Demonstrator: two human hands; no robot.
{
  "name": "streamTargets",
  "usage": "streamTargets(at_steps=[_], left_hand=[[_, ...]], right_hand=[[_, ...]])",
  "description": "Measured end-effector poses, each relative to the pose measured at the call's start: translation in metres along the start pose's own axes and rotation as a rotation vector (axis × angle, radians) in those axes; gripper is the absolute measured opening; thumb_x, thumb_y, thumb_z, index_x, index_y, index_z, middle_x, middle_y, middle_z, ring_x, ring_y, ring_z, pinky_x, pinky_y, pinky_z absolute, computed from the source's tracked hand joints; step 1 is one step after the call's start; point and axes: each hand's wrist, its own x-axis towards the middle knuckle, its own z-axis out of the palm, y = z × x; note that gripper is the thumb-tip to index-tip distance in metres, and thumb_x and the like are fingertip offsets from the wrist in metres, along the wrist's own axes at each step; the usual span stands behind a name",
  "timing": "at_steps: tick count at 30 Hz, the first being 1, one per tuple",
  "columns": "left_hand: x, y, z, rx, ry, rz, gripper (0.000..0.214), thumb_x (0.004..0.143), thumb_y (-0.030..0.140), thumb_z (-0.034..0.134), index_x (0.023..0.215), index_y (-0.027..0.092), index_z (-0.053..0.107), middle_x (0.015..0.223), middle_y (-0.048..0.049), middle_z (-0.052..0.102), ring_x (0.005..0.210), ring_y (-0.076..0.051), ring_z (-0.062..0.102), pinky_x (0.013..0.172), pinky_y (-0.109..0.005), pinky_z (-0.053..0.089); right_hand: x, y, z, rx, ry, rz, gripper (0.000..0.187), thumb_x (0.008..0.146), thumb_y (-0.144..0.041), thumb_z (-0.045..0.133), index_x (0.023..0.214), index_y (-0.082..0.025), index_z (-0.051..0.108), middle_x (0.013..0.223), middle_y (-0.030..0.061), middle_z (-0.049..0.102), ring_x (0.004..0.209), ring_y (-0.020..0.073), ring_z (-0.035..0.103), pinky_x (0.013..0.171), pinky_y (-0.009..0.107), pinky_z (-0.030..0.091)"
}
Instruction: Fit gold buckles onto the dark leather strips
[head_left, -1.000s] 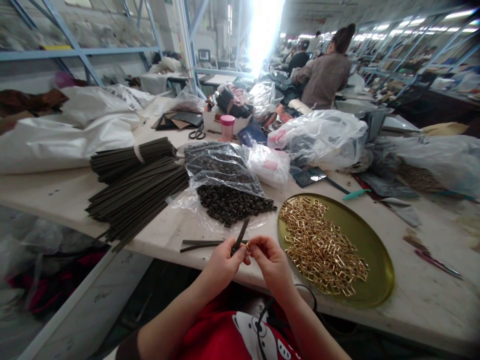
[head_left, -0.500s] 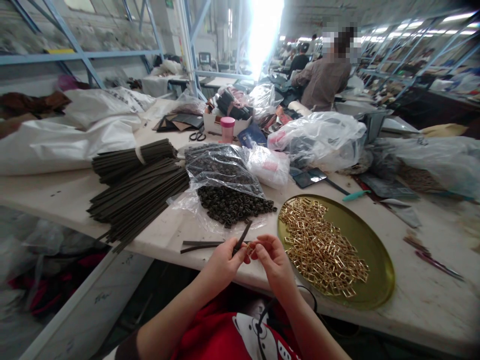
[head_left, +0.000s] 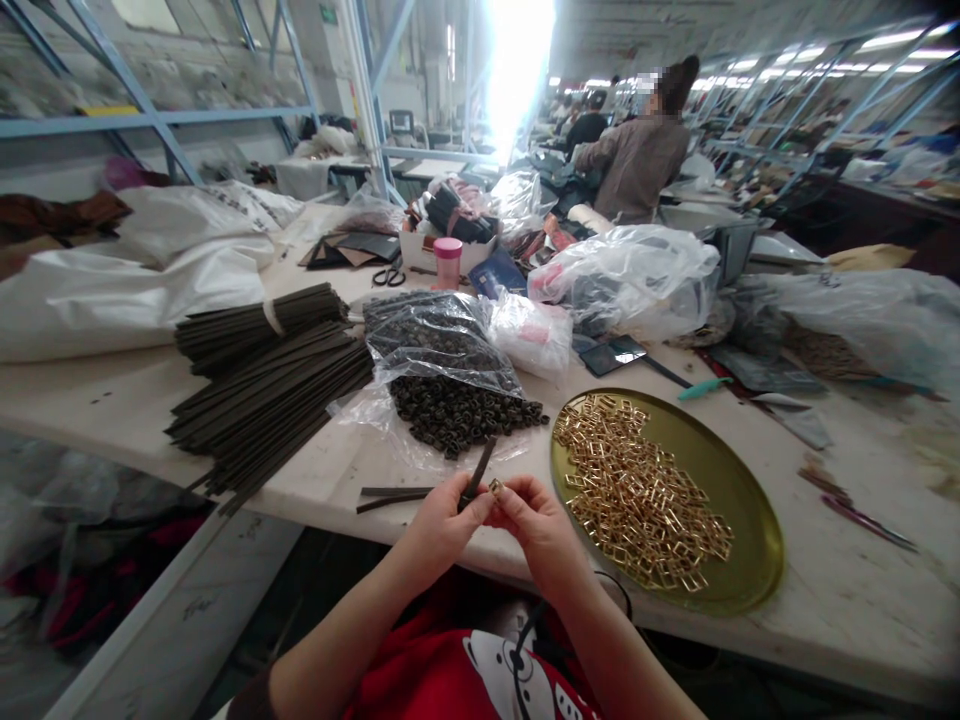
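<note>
Strip point(head_left: 482, 464) dark, buckle point(head_left: 495, 487) shiny gold

Ahead of the left hand point(head_left: 448, 522), the upright end of a dark strip point(head_left: 484, 462) stood before the plastic bag of loops point(head_left: 444, 338). Only a narrow lane of desk point(head_left: 832, 590) separated that bag from the gold-coloured tray point(head_left: 754, 535), its rim close beside the right hand point(head_left: 540, 525). Leftward, two loose strips point(head_left: 391, 494) and a strip bundle point(head_left: 277, 395) intervened — wider room lay beyond the tray, short of the red-handled tool point(head_left: 862, 520).
</note>
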Motion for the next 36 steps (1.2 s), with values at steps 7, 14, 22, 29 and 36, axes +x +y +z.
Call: streamTargets(at_steps=[7,14,22,29,36], left_hand=[[0.000,-0.004,-0.002,0.069,0.039,-0.006,0.020,0.079,0.034,0.047,0.073,0.015,0.052,0.068,0.0012,0.054,0.066,-0.013,0.050,0.063,-0.024,0.039],[-0.002,-0.002,-0.006,0.100,-0.050,0.001,0.020,0.079,0.033,0.046,0.069,0.016,0.050,0.062,0.0029,0.051,0.060,-0.011,0.047,0.058,-0.022,0.037],[-0.006,0.005,-0.014,0.068,-0.137,0.005,0.026,0.083,0.036,0.040,0.070,0.016,0.048,0.056,0.0053,0.040,0.051,-0.009,0.037,0.047,-0.019,0.030],[-0.016,0.002,-0.019,0.162,-0.115,-0.010,0.026,0.087,0.036,0.033,0.072,0.019,0.047,0.059,0.0038,0.043,0.054,-0.011,0.041,0.053,-0.021,0.033],[-0.019,0.008,-0.026,0.210,-0.162,-0.046,0.028,0.085,0.038,0.035,0.068,0.019,0.046,0.061,0.0032,0.044,0.060,-0.013,0.044,0.059,-0.022,0.033]], right_hand=[[-0.003,-0.007,0.002,-0.050,-0.060,0.069,0.022,0.068,-0.035,0.069,0.072,-0.016,0.058,0.063,-0.0028,0.059,0.054,0.0075,0.050,0.057,0.022,0.039],[-0.006,-0.018,0.003,-0.272,-0.121,0.102,0.029,0.066,-0.043,0.068,0.065,-0.015,0.059,0.058,-0.0026,0.057,0.053,0.0088,0.047,0.055,0.023,0.038],[0.002,-0.022,-0.003,-0.259,-0.164,-0.063,0.017,0.068,-0.032,0.069,0.074,-0.018,0.061,0.063,-0.0034,0.056,0.055,0.0090,0.048,0.053,0.022,0.038],[0.003,-0.016,0.000,0.139,0.021,0.048,0.020,0.064,-0.029,0.073,0.079,-0.021,0.062,0.067,-0.0043,0.059,0.053,0.0067,0.050,0.052,0.020,0.042],[0.003,-0.013,0.001,0.210,0.093,0.067,0.028,0.060,-0.027,0.075,0.085,-0.021,0.064,0.070,-0.0018,0.060,0.056,0.0086,0.053,0.055,0.023,0.046]])
